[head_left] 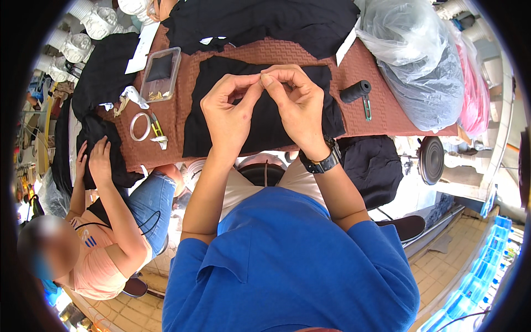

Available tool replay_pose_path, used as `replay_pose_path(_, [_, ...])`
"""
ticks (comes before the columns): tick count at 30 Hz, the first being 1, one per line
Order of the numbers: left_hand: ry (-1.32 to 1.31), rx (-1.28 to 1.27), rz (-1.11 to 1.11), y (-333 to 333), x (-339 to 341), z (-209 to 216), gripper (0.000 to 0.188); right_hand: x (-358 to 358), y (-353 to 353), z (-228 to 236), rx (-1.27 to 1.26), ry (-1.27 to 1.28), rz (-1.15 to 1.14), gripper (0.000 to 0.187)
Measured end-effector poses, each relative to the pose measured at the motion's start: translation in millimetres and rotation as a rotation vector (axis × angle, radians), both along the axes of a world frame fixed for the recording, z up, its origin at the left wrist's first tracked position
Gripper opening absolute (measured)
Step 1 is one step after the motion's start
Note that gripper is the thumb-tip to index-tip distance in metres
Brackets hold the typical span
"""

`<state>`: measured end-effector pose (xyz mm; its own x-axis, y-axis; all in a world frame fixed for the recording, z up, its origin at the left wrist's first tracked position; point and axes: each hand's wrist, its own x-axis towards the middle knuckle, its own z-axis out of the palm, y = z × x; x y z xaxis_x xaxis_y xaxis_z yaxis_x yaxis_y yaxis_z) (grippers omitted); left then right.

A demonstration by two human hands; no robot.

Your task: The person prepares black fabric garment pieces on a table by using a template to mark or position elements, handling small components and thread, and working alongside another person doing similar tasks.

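Both hands are raised over a black cloth [200,130] spread on the table in front of me. My left hand [230,110] and my right hand [298,105] meet fingertip to fingertip, each with thumb and forefinger pinched. Whatever lies between the tips is too small to make out. To the right of the cloth stands a black thread spool [354,92], with small green thread snips [367,108] beside it.
A clear plastic box [176,61], a white ring [140,126] and a yellow cutter [157,127] lie at left. More black fabric [260,25] covers the table's far side. A filled plastic bag [415,66] stands at right. Another person's hands [98,160] touch black cloth at left.
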<state>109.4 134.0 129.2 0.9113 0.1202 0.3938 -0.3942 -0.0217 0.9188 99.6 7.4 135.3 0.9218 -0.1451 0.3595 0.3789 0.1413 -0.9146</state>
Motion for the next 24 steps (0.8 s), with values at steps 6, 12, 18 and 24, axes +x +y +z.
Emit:
replay_pose_path(6, [0.004,0.016,0.01,0.1,-1.3,-0.3,0.008,-1.0,0.7,0.5,0.026,0.001,0.012,0.008])
replay_pose_path(12, [-0.035,0.062,0.039,-1.7,-3.4,3.6,0.008,-2.3,1.5,0.3,0.058,0.007,0.015,0.008])
replay_pose_path(18, [-0.145,0.171,0.107,-4.6,-5.3,8.9,0.011,-4.7,2.8,-8.1,0.155,-0.002,0.034,0.007])
replay_pose_path(24, [-0.218,0.224,0.133,-5.6,-6.1,9.6,0.013,-4.8,1.8,-7.7,0.144,0.002,0.037,0.007])
